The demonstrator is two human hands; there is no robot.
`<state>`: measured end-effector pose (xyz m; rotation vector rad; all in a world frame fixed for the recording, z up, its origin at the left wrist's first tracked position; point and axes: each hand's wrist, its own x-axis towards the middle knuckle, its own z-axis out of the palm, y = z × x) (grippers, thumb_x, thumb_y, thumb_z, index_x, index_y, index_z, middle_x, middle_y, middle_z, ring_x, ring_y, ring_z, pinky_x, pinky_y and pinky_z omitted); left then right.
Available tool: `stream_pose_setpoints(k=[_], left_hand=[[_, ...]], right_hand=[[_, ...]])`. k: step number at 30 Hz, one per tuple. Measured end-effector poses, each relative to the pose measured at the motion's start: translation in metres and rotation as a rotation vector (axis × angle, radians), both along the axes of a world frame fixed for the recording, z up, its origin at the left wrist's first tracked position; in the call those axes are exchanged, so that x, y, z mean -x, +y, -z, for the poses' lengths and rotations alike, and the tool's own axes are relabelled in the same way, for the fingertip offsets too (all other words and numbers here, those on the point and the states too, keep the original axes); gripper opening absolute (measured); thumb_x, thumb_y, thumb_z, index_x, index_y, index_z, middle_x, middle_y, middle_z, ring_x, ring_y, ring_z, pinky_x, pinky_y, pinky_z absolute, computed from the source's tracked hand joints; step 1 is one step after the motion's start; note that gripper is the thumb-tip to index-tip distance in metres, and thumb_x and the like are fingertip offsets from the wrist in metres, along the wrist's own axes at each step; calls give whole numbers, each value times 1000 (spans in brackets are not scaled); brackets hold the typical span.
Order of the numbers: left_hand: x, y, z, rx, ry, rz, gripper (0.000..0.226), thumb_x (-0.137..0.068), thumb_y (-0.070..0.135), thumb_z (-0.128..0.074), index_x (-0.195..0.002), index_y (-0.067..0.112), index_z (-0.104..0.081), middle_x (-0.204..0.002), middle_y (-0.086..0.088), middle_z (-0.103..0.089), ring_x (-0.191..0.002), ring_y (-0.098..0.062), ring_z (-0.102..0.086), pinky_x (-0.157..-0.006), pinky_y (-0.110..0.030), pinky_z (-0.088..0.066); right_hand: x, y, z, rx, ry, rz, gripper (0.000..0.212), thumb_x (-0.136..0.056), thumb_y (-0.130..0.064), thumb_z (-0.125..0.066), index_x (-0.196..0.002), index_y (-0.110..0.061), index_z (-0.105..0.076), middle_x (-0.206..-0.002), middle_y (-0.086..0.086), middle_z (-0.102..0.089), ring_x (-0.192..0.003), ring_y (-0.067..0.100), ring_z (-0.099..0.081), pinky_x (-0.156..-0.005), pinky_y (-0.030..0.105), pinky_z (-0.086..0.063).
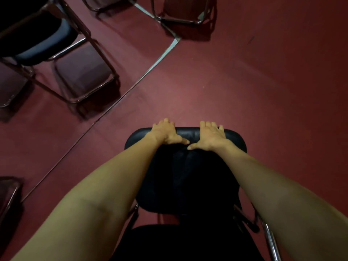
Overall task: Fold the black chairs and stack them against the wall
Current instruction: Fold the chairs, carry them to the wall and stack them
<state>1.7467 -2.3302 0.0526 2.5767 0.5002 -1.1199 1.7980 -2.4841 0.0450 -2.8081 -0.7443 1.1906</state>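
Black chair seat, glossy far edge, chrome frame. My left hand and right hand grip that edge, fingers curled over.

Folding chairs counted: five. One black folding chair near centre; one dark-seated chair far left; one chair frame far centre; one partial frame left of it; one partial frame near left. Tubing at the left edge cannot be attributed. Hands: two, left hand and right hand. Metal floor strip: one.
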Motion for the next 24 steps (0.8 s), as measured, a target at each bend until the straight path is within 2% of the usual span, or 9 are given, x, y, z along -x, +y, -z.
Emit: stream_pose_setpoints(k=[4,11,18,22,24], left_hand=[[21,-6,-32,21,-11,-3,89,-75,71,-60,-136,8,-45,-136,-14,-42,-127,-33,-41,-103,-46,-35],[57,-21,-76,77,-64,-66,81,-81,69,-56,-129,5,-49,-130,-15,-44,-124,-33,-42,-101,-44,-38],[88,-36,-104,92,-100,-152,69,-95,60,-36,-131,3,-49,-132,-20,-43,-128,-35,-38,-107,-44,-32],[100,-48,-116,90,-53,-198,64,-99,55,-32,-132,3,-51,-134,-21,-44,-128,-37,-39,-108,-43,-32],[109,-50,-119,107,-22,-228,63,-100,54,-30,-130,4,-54,-135,-22,-46,-129,-37,-41,-108,-42,-32]], right_hand=[[16,-7,-32,26,10,-44,97,-69,-70,-67,-138,-11,-31,-141,13,-39,-131,31,-34,-106,46,-27],[40,-24,-82,107,93,-114,89,-72,-73,-60,-141,-24,-34,-140,13,-36,-132,32,-32,-108,48,-24],[67,-33,-109,90,105,-153,86,-73,-70,-61,-137,-17,-36,-141,13,-35,-132,32,-31,-105,46,-29],[81,-41,-120,62,165,-233,85,-75,-68,-61,-136,-15,-35,-138,12,-38,-127,32,-36,-98,42,-36],[91,-45,-124,44,196,-272,86,-77,-72,-55,-137,-14,-35,-138,12,-38,-127,31,-36,-98,41,-36]])
